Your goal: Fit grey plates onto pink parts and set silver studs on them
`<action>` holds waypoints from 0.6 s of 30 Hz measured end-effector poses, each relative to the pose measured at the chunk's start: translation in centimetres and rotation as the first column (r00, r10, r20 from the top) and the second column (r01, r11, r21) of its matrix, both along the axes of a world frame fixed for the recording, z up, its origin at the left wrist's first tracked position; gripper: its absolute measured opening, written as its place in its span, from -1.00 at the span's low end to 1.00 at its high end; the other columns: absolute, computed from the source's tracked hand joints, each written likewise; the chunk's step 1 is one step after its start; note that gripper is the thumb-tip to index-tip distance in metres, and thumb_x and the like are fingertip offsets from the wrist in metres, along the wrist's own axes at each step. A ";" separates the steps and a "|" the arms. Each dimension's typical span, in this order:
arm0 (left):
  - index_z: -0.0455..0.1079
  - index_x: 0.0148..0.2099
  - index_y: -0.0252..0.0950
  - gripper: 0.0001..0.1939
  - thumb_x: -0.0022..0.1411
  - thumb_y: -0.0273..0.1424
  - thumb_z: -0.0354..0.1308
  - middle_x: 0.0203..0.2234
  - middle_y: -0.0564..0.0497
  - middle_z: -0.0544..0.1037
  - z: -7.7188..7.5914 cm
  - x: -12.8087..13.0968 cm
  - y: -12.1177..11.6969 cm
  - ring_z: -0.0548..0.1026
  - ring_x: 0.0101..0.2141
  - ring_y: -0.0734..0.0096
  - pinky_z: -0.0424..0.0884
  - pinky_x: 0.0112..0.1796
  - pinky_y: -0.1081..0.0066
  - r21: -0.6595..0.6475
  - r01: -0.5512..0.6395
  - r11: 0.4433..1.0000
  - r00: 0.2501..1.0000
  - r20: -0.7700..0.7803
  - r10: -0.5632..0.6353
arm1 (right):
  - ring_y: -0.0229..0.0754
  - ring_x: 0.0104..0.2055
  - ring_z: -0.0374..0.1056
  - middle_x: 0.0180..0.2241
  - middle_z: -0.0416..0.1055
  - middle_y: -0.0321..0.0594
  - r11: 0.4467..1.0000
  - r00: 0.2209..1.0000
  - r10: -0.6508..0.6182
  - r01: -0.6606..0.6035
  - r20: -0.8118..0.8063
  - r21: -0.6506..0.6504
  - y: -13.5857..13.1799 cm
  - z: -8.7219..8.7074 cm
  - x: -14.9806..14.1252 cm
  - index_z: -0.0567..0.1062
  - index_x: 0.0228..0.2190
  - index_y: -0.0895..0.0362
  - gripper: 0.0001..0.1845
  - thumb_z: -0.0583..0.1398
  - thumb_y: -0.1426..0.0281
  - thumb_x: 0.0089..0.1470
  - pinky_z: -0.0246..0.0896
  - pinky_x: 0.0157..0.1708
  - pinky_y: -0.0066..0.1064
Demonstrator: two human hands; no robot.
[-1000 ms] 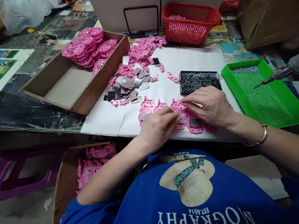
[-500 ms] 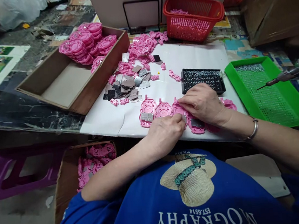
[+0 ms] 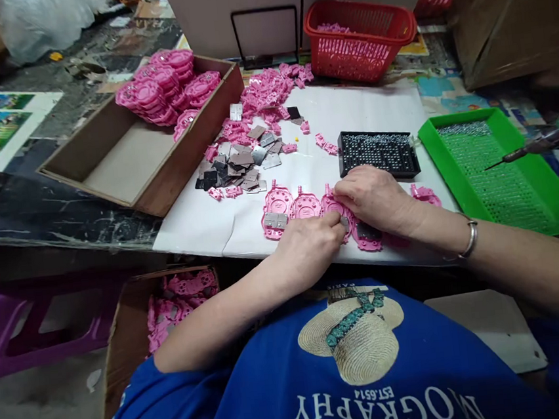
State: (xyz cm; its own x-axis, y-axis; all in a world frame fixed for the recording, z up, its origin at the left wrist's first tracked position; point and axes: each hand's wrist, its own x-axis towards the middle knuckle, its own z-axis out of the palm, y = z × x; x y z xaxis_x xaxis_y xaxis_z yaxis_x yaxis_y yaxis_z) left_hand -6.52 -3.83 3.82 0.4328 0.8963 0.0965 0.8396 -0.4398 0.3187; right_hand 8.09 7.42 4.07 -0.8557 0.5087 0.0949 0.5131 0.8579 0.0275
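Note:
Several pink plastic casings lie in a row along the front of the white sheet. My left hand point(image 3: 310, 243) is closed, its fingertips at a small grey metal plate point(image 3: 344, 221) on the lower part of the third pink casing point(image 3: 332, 202). At the top of that same casing, the thumb and fingers of my right hand point(image 3: 376, 200) are pinched together on its edge. The leftmost casing point(image 3: 277, 202) carries a silvery metal plate point(image 3: 275, 220). A dark plate point(image 3: 368, 230) sits on the casing beneath my right hand, which is partly hidden.
Behind are loose metal plates point(image 3: 242, 157) and small pink parts point(image 3: 268, 91). A cardboard tray point(image 3: 107, 170) of stacked casings stands left. A black screw tray point(image 3: 377, 154), a green tray point(image 3: 549, 190), a power screwdriver point(image 3: 530, 146) and a red basket point(image 3: 357, 47) are to the right.
My left hand has shifted slightly right and pressed lower onto the third casing, uncovering the leftmost plate. My right hand has drawn slightly left, its fingers closing at the casing's top.

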 end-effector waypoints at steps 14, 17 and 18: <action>0.24 0.18 -0.22 -0.46 0.28 -0.04 0.13 -0.48 0.13 0.40 0.2 -1.2 1.5 0.33 -0.65 0.61 0.08 -0.68 0.58 -0.583 0.210 0.785 -0.082 0.789 0.608 | -0.18 -0.29 0.40 -0.34 0.51 -0.16 0.931 0.801 0.061 -0.260 -0.596 -0.254 -3.3 3.0 -0.2 0.54 -0.21 0.21 -0.73 0.25 0.25 0.16 0.28 -0.22 -0.33; 0.29 0.13 -0.22 -0.54 0.32 -0.07 0.10 -0.47 0.10 0.42 -0.1 -0.8 1.5 0.33 -0.60 0.60 0.13 -0.65 0.58 -0.586 0.199 0.786 -0.144 0.775 0.615 | -0.15 -0.30 0.34 -0.38 0.45 -0.18 0.940 0.846 0.053 -0.222 -0.530 -0.260 -3.7 2.6 -0.9 0.54 -0.31 0.20 -0.75 0.32 0.25 0.08 0.23 -0.22 -0.28; 0.29 0.14 -0.22 -0.54 0.33 -0.07 0.09 -0.46 0.10 0.42 -0.1 -0.8 1.5 0.33 -0.61 0.60 0.13 -0.65 0.58 -0.591 0.198 0.782 -0.137 0.773 0.619 | -0.16 -0.32 0.33 -0.40 0.44 -0.19 0.934 0.854 0.034 -0.212 -0.519 -0.288 -3.8 2.6 -1.1 0.53 -0.37 0.19 -0.81 0.31 0.30 0.08 0.21 -0.24 -0.29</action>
